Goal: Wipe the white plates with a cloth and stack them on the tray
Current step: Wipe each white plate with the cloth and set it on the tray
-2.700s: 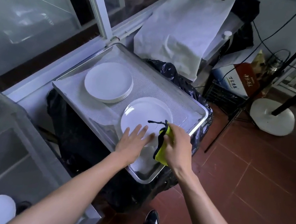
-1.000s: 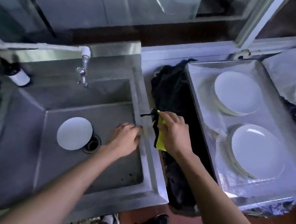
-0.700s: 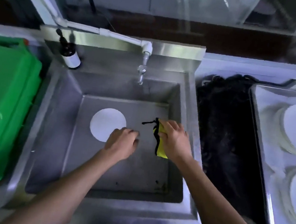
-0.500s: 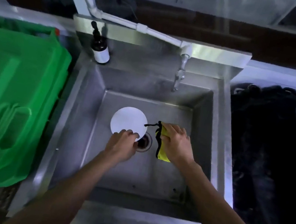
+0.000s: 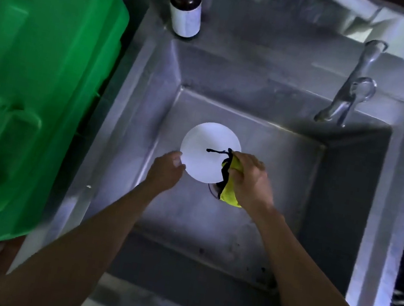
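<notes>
Both arms reach down into the steel sink (image 5: 343, 191). A single white plate (image 5: 206, 151) is down in the basin, above the drain (image 5: 213, 190), which peeks out just under its near edge. The left hand (image 5: 166, 171) has its fingers (image 5: 176, 161) closed on the plate's left rim, thumb on top. The right hand (image 5: 250, 180) is at the plate's right side, fingers curled tight around a bunched yellow cloth (image 5: 229, 191) with a black edge; a black loop from it lies across the plate's face. A tap (image 5: 348, 94) juts over the far right corner of the basin. A dark bottle (image 5: 186, 4) with a white label stands on the sink's back ledge. A large green plastic bin (image 5: 28, 88) sits just beside the sink on the left.
</notes>
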